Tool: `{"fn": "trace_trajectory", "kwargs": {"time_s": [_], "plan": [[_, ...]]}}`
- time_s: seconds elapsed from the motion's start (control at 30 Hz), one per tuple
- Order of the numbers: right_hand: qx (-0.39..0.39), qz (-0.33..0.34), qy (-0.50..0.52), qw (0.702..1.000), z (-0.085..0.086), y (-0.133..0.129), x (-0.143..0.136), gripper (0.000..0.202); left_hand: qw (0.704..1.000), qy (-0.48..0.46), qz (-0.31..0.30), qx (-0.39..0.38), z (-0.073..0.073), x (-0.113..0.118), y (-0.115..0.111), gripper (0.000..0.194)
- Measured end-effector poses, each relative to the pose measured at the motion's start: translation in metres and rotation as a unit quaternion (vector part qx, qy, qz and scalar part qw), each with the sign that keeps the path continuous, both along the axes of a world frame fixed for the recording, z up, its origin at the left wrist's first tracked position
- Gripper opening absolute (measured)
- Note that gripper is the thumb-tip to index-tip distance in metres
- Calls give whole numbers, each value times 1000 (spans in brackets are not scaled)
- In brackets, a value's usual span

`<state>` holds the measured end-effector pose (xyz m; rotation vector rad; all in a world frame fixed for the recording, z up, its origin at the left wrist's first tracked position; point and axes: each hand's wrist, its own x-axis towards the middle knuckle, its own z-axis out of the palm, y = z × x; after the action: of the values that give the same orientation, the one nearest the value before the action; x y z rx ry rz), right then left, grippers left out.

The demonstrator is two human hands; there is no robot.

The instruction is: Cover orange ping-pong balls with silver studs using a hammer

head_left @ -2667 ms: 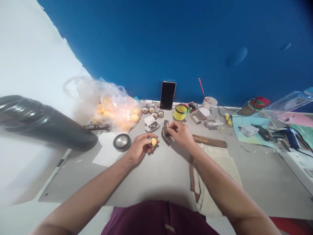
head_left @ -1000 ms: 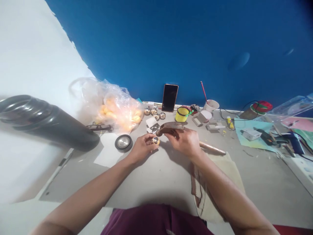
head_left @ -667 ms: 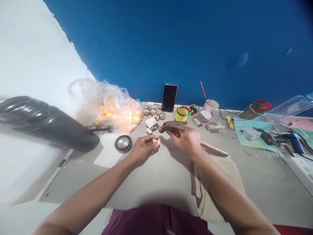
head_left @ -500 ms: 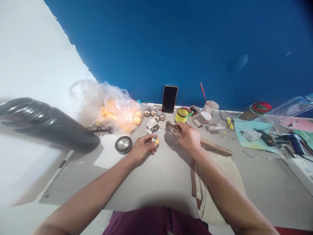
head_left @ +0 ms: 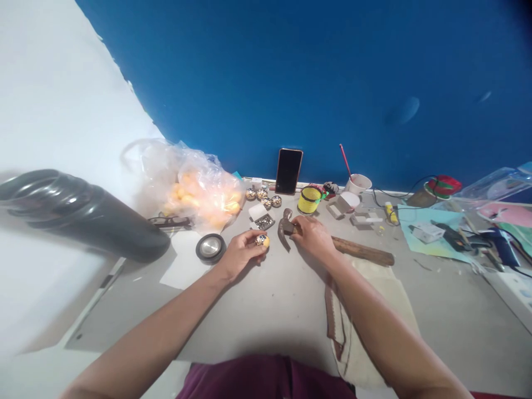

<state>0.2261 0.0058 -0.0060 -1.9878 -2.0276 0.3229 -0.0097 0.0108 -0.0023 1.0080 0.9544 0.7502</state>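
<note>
My left hand point(head_left: 242, 254) pinches a small yellow ball point(head_left: 262, 240) partly covered with silvery studs, just above the table. To its right, my right hand point(head_left: 312, 235) is closed round the neck of a claw hammer point(head_left: 286, 226), whose wooden handle point(head_left: 363, 251) reaches out to the right. The hammer's metal head faces left, a short way from the ball. Behind the ball sits a small open box point(head_left: 264, 221) of shiny studs. Several studded balls point(head_left: 262, 194) are grouped beyond that box.
A phone point(head_left: 288, 170) leans on the blue wall. At the left are a bag of yellow balls point(head_left: 199, 191), a dark cylinder point(head_left: 83, 216) and a round black-rimmed dish point(head_left: 210, 248). A yellow tape roll point(head_left: 310, 200), a cup point(head_left: 358, 183) and a beige cloth point(head_left: 374, 321) stand or lie at the right.
The hammer's head has turned so that its claw and face now show, and my right hand has shifted slightly with it. My left hand has barely moved with the ball.
</note>
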Motion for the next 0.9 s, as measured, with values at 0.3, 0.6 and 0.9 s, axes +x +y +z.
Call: {"fn": "trace_trajectory", "kwargs": {"time_s": [0.3, 0.6, 0.9], "plan": [[26, 31, -60, 997, 25, 3, -10, 20, 1000, 11, -3, 1, -3, 0, 1, 47], [-32, 94, -157, 983, 47, 51, -73, 29, 1000, 10, -8, 13, -4, 0, 2, 48], [-60, 90, -151, 983, 40, 62, -82, 26, 1000, -17, -5, -5, -8, 1, 2, 53]]}}
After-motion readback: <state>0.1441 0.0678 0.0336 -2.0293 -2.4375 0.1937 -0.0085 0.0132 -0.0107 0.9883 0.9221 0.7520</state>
